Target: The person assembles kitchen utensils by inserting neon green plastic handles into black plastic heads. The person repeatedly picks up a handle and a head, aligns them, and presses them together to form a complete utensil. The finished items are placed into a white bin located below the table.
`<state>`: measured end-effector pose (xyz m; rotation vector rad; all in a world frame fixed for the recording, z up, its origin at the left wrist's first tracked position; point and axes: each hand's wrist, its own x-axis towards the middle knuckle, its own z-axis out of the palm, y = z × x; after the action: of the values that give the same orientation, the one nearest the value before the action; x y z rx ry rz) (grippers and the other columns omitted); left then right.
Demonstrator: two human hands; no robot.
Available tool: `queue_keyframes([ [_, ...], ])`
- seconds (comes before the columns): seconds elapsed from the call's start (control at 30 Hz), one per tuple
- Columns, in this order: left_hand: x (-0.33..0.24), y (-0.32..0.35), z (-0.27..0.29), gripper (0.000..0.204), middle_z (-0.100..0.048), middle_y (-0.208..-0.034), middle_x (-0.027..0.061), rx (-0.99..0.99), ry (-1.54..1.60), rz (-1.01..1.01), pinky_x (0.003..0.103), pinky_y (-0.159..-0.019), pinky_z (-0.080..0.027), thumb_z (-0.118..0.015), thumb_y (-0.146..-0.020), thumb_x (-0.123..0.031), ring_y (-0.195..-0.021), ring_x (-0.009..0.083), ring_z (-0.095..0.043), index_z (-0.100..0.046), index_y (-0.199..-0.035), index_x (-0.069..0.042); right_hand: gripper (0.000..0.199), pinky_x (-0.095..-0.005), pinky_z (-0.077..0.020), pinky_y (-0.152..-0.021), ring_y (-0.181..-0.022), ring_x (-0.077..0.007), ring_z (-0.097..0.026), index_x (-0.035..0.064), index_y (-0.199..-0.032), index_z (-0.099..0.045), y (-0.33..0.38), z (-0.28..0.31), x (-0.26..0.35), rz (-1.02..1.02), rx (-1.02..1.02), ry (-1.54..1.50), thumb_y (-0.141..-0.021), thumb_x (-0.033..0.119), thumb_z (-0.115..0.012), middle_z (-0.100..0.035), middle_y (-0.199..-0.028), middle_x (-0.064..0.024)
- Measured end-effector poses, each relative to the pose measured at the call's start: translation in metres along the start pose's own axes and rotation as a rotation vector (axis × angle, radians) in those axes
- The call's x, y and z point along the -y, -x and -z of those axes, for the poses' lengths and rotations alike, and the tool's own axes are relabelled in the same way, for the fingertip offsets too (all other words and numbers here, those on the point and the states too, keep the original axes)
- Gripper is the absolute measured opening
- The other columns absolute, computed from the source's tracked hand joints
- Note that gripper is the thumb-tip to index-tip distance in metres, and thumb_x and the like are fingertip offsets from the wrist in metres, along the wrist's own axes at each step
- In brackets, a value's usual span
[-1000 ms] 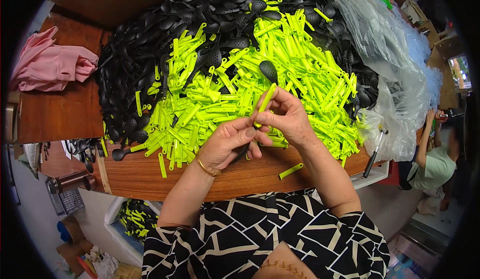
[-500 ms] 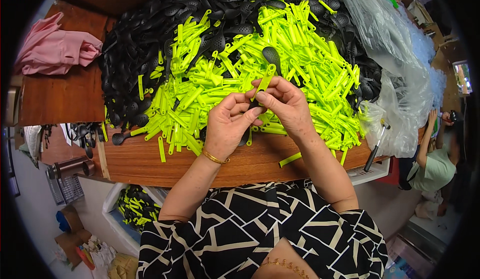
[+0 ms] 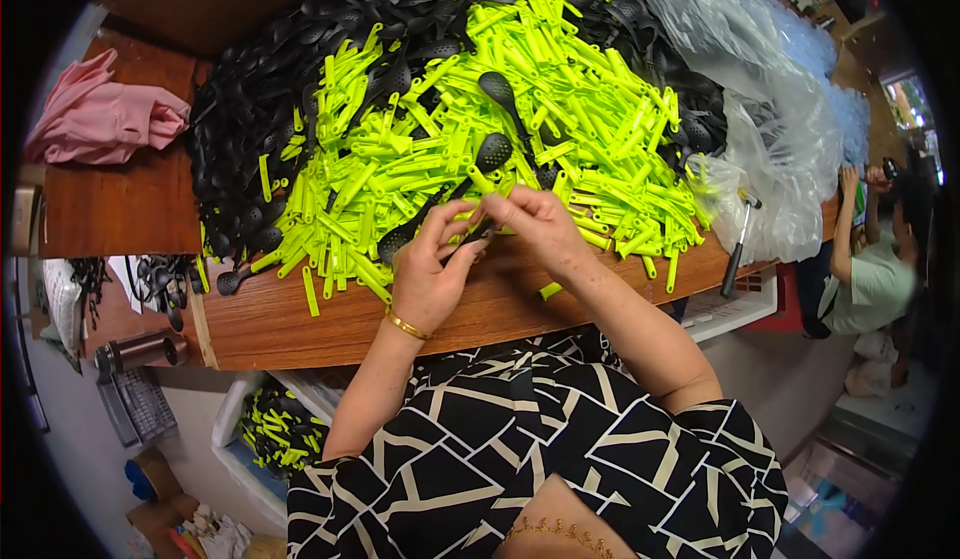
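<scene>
My left hand (image 3: 428, 267) is closed, thumb and fingers pinching a dark utensil shank (image 3: 474, 236) that is mostly hidden by the fingers. Close against it, my right hand (image 3: 542, 234) is closed on a lime-green handle piece (image 3: 480, 179), whose rounded end with a hole points away from me. Just beyond the fingertips is a black perforated spoon head (image 3: 493, 152); whether it joins the held shank cannot be made out. Farther off, a black spoon (image 3: 496, 87) lies on the heap of lime-green handle pieces (image 3: 590, 109). Both hands are over the heap's near edge.
Black kitchen utensils (image 3: 235, 149) are heaped behind and left on the wooden table (image 3: 290, 329). Clear plastic sheeting (image 3: 780, 159) and a hammer (image 3: 738, 244) lie right, a pink cloth (image 3: 110, 114) left. A bin of green-handled utensils (image 3: 232, 414) stands below. Another person (image 3: 870, 289) is far right.
The whole view has shifted. The lime-green piece has dropped lower between my hands, and my right fingers have moved down around it. A perforated spoon head now shows beyond the fingertips.
</scene>
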<state>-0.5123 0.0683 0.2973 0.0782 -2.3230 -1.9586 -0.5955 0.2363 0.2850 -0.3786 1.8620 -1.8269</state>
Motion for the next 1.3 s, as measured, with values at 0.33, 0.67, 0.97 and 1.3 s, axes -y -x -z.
queue_keyframes([
  [0.33, 0.028, 0.007, 0.015, 0.023, -0.072, -0.113, 0.0156, 0.028, 0.564, 0.44, 0.026, -0.073, -0.058, -0.06, -0.104, -0.018, -0.095, 0.0207, -0.073, -0.054, -0.121, -0.004, 0.017, -0.0389, -0.0473, -0.084, -0.092, -0.0244, -0.064, 0.014, -0.092, -0.076, -0.02, 0.075, 0.019, 0.58, -0.363, 1.267, -0.076, 0.011, -0.078, -0.072, -0.092, -0.0025],
  [0.67, 0.028, -0.006, -0.001, 0.033, -0.07, -0.117, 0.0095, 0.067, 0.424, 0.306, 0.024, -0.075, -0.054, -0.057, -0.105, -0.015, -0.094, 0.0161, -0.072, -0.055, -0.134, -0.001, 0.012, -0.0421, -0.0362, -0.104, -0.106, -0.0196, -0.063, 0.0173, -0.097, -0.077, -0.017, 0.075, 0.021, 0.46, -0.267, 1.101, -0.086, 0.015, -0.076, -0.072, -0.099, 0.0009],
  [0.97, 0.015, -0.013, -0.001, 0.035, -0.068, -0.112, 0.0103, -0.018, 0.51, 0.275, 0.022, -0.076, -0.054, -0.063, -0.101, -0.008, -0.091, 0.0144, -0.071, -0.056, -0.134, 0.002, 0.02, -0.0426, -0.0401, -0.099, -0.103, -0.025, -0.063, 0.0163, -0.1, -0.075, -0.043, 0.088, 0.028, 0.59, -0.299, 1.281, -0.081, 0.013, -0.077, -0.07, -0.099, -0.0012],
  [1.3, 0.01, -0.012, 0.0, 0.029, -0.074, -0.109, 0.0108, -0.001, 0.724, 0.397, 0.021, -0.081, -0.049, -0.066, -0.1, -0.016, -0.081, 0.0077, -0.06, -0.06, -0.124, -0.001, 0.009, -0.0392, -0.0465, -0.092, -0.1, -0.0192, -0.064, 0.0124, -0.092, -0.071, -0.062, 0.103, 0.032, 0.62, -0.422, 0.826, -0.085, 0.012, -0.076, -0.07, -0.099, -0.0021],
])
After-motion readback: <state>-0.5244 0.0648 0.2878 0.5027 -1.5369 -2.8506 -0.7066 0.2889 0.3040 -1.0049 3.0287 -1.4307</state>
